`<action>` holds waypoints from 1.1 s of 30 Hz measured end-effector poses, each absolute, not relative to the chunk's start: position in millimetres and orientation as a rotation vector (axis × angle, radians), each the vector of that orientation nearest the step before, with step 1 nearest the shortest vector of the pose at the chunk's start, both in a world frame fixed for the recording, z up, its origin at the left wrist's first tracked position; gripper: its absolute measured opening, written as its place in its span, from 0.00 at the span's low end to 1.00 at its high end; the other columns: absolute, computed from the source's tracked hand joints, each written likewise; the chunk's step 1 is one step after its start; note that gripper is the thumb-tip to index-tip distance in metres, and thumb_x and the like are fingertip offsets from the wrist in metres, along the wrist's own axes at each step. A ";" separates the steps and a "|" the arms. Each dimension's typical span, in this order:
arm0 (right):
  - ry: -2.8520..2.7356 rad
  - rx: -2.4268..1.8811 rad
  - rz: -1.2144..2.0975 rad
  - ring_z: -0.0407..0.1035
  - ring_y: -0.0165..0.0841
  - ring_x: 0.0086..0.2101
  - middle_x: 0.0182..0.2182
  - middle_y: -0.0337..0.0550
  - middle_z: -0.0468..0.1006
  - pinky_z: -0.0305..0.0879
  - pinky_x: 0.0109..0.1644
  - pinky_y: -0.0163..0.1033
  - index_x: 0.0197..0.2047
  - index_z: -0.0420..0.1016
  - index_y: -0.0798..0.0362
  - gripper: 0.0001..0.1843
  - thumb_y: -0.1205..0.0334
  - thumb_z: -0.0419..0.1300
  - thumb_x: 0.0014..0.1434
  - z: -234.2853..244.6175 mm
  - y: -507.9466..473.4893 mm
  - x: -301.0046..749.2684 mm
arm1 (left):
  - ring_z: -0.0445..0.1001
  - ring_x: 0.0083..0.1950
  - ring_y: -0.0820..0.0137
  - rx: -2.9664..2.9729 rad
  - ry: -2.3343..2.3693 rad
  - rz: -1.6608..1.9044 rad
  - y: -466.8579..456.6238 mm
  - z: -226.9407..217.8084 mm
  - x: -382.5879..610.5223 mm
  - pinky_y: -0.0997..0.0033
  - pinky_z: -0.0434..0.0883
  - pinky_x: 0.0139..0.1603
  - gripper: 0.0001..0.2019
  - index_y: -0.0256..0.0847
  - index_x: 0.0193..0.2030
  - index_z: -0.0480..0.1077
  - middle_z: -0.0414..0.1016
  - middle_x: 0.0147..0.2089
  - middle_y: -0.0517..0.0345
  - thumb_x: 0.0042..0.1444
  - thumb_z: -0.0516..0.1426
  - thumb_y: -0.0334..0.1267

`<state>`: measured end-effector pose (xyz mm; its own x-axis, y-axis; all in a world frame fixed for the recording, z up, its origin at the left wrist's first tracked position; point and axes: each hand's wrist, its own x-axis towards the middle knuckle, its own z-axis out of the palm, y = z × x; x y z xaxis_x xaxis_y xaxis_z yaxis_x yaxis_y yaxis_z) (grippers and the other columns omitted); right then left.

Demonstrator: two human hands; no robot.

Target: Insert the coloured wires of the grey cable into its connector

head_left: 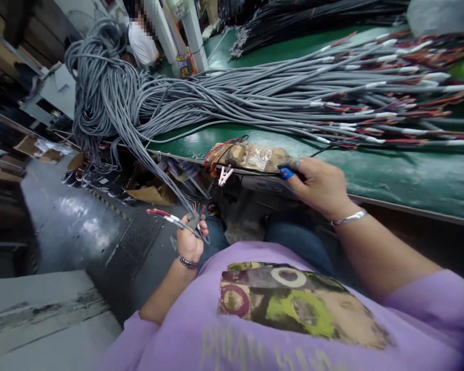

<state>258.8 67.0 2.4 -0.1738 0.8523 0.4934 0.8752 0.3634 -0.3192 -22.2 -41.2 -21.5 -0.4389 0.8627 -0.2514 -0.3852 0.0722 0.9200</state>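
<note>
No words, brand names or numbers can be read with certainty. Pale script-like lettering (263, 348) runs along the near part of the purple shirt (193, 314), blurred and cut off at the near edge of the view. On the far side, left of centre, a dark packet (184, 66) bears yellow marks that may be print, too small to make out. On the floor to the left, a yellow-and-black striped marking (108, 203) shows.
</note>
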 end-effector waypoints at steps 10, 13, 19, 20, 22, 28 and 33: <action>-2.082 -1.424 -0.097 0.64 0.37 0.30 0.27 0.46 0.72 0.47 0.30 0.38 0.27 0.71 0.52 0.16 0.54 0.50 0.60 -2.7 61.9 260.0 | 0.65 0.17 0.79 0.539 1.356 1.585 -40.4 -18.9 -17.9 0.81 0.61 0.18 0.15 0.39 0.26 0.63 0.69 0.18 0.65 0.40 0.65 0.43; -2.079 -1.424 -0.097 0.63 0.36 0.30 0.27 0.46 0.72 0.46 0.30 0.38 0.28 0.72 0.52 0.15 0.55 0.50 0.59 -2.2 61.8 260.4 | 0.66 0.18 0.79 0.557 1.347 1.585 -38.7 -18.1 -12.8 0.81 0.61 0.18 0.14 0.39 0.27 0.64 0.69 0.19 0.65 0.41 0.64 0.43; -2.071 -1.406 -0.092 0.63 0.36 0.29 0.27 0.46 0.72 0.46 0.29 0.38 0.27 0.71 0.52 0.15 0.55 0.50 0.59 -1.0 61.7 261.3 | 0.65 0.17 0.79 0.579 1.388 1.584 -42.3 -17.4 -11.5 0.81 0.60 0.18 0.13 0.40 0.27 0.64 0.69 0.19 0.65 0.42 0.64 0.42; -2.069 -1.403 -0.085 0.63 0.36 0.29 0.27 0.46 0.72 0.46 0.29 0.38 0.27 0.71 0.52 0.15 0.56 0.50 0.59 -0.7 61.7 261.3 | 0.65 0.17 0.79 0.580 1.393 1.589 -42.8 -16.9 -11.9 0.81 0.60 0.18 0.13 0.40 0.27 0.64 0.69 0.19 0.65 0.42 0.64 0.42; -2.066 -1.396 -0.072 0.63 0.36 0.29 0.27 0.46 0.72 0.47 0.30 0.38 0.28 0.71 0.52 0.14 0.56 0.50 0.59 0.0 61.5 261.4 | 0.65 0.18 0.79 0.584 1.396 1.597 -42.7 -15.6 -12.0 0.81 0.60 0.19 0.13 0.40 0.28 0.64 0.69 0.19 0.65 0.41 0.64 0.42; -2.066 -1.374 -0.035 0.63 0.36 0.30 0.28 0.46 0.73 0.47 0.30 0.38 0.28 0.71 0.52 0.14 0.56 0.50 0.59 2.0 61.3 262.2 | 0.65 0.19 0.79 0.573 1.398 1.571 -35.5 -14.2 -5.3 0.81 0.61 0.20 0.14 0.39 0.29 0.65 0.69 0.19 0.65 0.41 0.64 0.42; -2.070 -1.385 -0.041 0.64 0.35 0.29 0.28 0.45 0.73 0.48 0.29 0.38 0.27 0.70 0.53 0.13 0.57 0.51 0.59 1.0 61.2 262.3 | 0.65 0.17 0.79 0.598 1.411 1.512 -30.0 -20.6 1.9 0.81 0.61 0.18 0.14 0.39 0.28 0.65 0.70 0.19 0.64 0.40 0.64 0.43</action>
